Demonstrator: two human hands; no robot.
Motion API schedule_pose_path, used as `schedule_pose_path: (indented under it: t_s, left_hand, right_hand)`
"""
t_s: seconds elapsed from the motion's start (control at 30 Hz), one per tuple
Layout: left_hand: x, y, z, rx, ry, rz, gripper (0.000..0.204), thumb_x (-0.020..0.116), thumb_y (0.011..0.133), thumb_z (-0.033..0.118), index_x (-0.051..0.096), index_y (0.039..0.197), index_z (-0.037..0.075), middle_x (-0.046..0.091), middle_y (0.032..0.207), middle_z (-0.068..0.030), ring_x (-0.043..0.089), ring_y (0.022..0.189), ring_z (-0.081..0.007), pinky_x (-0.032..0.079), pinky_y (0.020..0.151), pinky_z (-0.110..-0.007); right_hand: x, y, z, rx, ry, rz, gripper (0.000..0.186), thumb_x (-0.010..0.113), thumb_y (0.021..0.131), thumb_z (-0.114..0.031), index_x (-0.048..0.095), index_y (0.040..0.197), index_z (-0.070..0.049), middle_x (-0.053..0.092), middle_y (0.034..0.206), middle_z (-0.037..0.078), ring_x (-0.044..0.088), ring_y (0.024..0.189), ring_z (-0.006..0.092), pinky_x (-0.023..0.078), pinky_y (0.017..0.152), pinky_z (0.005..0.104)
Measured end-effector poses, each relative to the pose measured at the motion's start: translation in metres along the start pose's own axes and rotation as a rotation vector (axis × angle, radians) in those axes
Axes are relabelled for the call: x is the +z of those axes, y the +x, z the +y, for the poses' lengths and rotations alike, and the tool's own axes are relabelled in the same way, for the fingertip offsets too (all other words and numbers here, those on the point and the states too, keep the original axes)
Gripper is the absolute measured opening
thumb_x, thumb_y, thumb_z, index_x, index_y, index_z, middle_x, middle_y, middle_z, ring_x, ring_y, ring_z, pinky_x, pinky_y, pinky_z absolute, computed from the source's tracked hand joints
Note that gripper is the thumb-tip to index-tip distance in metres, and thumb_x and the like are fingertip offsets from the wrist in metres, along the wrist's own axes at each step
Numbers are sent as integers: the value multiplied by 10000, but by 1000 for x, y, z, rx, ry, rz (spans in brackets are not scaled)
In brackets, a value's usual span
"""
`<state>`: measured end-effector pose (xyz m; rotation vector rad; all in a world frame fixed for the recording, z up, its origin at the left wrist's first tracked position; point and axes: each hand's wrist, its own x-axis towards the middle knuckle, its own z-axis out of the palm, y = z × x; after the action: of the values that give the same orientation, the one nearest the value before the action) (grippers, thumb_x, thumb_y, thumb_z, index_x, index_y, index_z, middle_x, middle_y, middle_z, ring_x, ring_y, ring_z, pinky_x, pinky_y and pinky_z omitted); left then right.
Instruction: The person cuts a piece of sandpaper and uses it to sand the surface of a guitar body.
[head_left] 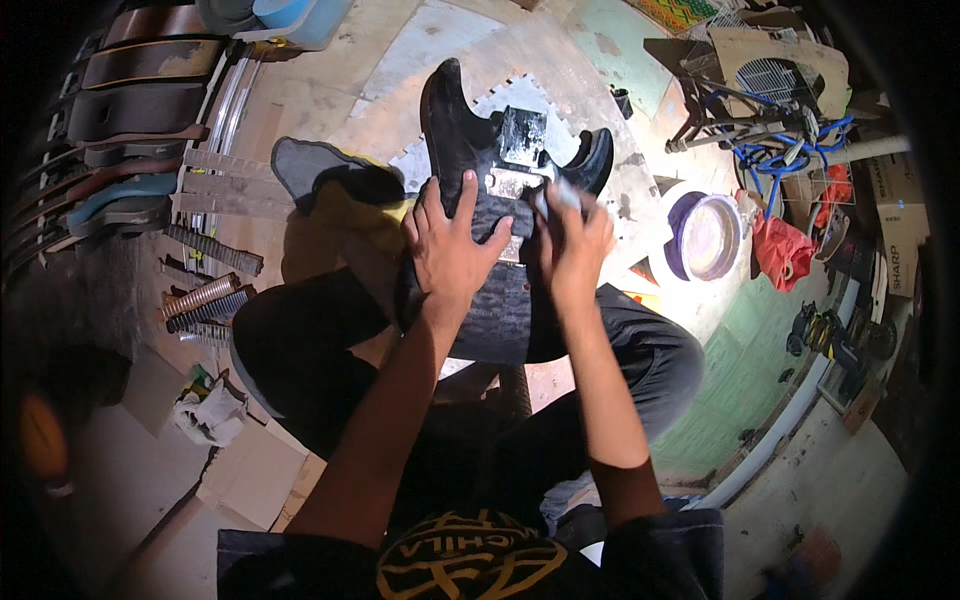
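A black curved panel (490,325), with two horn-like ends pointing away from me, lies between my knees. It looks like a plastic vehicle part, and its middle is dull and grey with smears. My left hand (445,245) rests spread on its left side, the fingers apart and pressing on the surface. At the right side, my right hand (575,250) is closed around a small pale pad (563,197), blurred by motion, so its material is unclear. Near the far end of the panel is a squarish piece (523,135), black with white smears.
A round basin (705,235) with a purple inside stands to the right, near a red cloth or bag (783,252) and blue tubing (775,160). Several curved panels (145,110) are stacked at the far left. Ribbed tubes (205,297) and cardboard (255,470) lie at the left.
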<state>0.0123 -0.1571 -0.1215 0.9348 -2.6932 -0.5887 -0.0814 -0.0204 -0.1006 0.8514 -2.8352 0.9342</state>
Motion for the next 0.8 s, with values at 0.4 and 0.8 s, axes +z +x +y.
schedule_pose_path:
  t_s: [0.4, 0.8]
  left_hand:
    - [3, 0, -2, -3, 7, -11, 775, 757, 832, 547, 542, 1504, 228, 485, 1449, -280, 495, 1295, -442, 345, 1115, -554]
    - [0, 3, 0, 2, -8, -23, 765, 775, 839, 501, 542, 1506, 208, 464, 1461, -287, 483, 1292, -456, 344, 1131, -565]
  right_hand:
    - [2, 34, -5, 72, -62, 6, 481, 775, 873, -108, 682, 1331, -220, 627, 1266, 180, 568, 1173, 398, 419, 1001, 500]
    - [2, 10, -3, 54, -3, 0, 509, 805, 836, -85, 697, 1305, -253, 629, 1273, 163, 567, 1184, 381, 411, 1012, 499]
